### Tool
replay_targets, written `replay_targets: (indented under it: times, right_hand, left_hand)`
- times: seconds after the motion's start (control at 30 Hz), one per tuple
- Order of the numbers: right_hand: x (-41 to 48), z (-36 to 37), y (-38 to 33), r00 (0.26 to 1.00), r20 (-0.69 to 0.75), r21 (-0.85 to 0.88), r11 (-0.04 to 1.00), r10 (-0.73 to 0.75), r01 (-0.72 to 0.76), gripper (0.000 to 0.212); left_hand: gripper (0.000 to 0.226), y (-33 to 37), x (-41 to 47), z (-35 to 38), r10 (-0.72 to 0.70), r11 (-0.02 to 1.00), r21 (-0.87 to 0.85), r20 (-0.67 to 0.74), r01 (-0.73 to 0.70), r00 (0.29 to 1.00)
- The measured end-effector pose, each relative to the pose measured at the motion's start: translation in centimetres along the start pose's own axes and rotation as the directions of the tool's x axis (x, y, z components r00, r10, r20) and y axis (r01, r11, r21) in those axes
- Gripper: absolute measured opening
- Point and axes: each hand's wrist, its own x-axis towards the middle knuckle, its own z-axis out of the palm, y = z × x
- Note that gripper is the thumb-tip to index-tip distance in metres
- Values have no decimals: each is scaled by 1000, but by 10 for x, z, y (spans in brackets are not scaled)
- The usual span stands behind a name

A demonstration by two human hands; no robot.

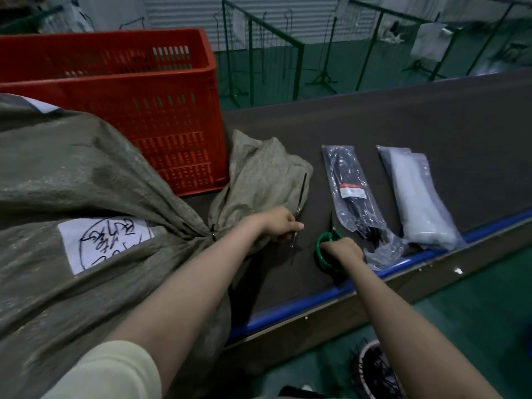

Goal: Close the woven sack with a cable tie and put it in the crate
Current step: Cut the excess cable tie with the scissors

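One cable tie (pixel 299 207) already cinches the neck of the woven sack (pixel 86 174), which lies on its side on the dark worktop (pixel 403 125) with its gathered mouth fanned out just in front of the red crate (pixel 161 90). Of the two hands, the left hand (pixel 280 223) is clamped on the tie's long free tail, holding it up from the neck, while the right hand (pixel 342 250) is wrapped around the green handles of the scissors (pixel 326 246) resting on the worktop just beside it. Trimming looks to be the step in hand, and the risks sit there: a cut too near the lock could nick the weave or free the strap, and a slack tail would skid off the blades. Lifting is the later hazard, since the bulky sack may sag, catch the crate's rim, or drag the two packets of ties, black (pixel 352 191) and white (pixel 417 197), off the blue edge.
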Motion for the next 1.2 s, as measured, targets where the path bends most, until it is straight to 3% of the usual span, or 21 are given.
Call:
replay_targets:
  times: [0.17, 0.27, 0.37, 0.5, 0.73, 0.97, 1.1, 1.13, 1.2]
  right_hand:
    - [7, -11, -7, 996, 91, -80, 997, -6, 14, 53]
    - [16, -19, -11, 987, 158, -51, 999, -8, 16, 55]
    - [23, -30, -13, 989, 122, -74, 993, -78, 87, 57]
    - [32, -33, -11, 978, 104, -123, 973, -183, 195, 53]
    - [37, -43, -15, 959, 162, -241, 933, -233, 267, 45]
    - [20, -43, -41, 909, 120, -481, 778, -399, 404, 42]
    - [-6, -19, -70, 842, 293, -396, 743, -454, 539, 29]
    - [-13, -9, -79, 820, 394, -325, 771, -416, 548, 27]
    - [-30, 12, -92, 756, 599, -274, 819, -264, 504, 44]
  left_hand:
    - [39, 20, 26, 33, -81, 993, -70, 138, 91, 987]
    - [43, 26, 43, 44, -145, 983, -98, 87, 153, 986]
    - [46, 31, 56, 51, -215, 972, -93, 26, 217, 976]
    - [45, 40, 61, 58, -270, 963, -11, -8, 270, 963]
    - [49, 51, 60, 55, -298, 948, 98, -75, 304, 952]
    - [41, 57, 35, 16, -314, 924, 190, -114, 331, 943]
    - [26, 48, 4, -35, -309, 933, 144, -151, 330, 939]
    - [20, 42, -5, -48, -321, 924, 154, -184, 349, 929]
    - [22, 28, -23, -69, -338, 887, 227, -273, 402, 901]
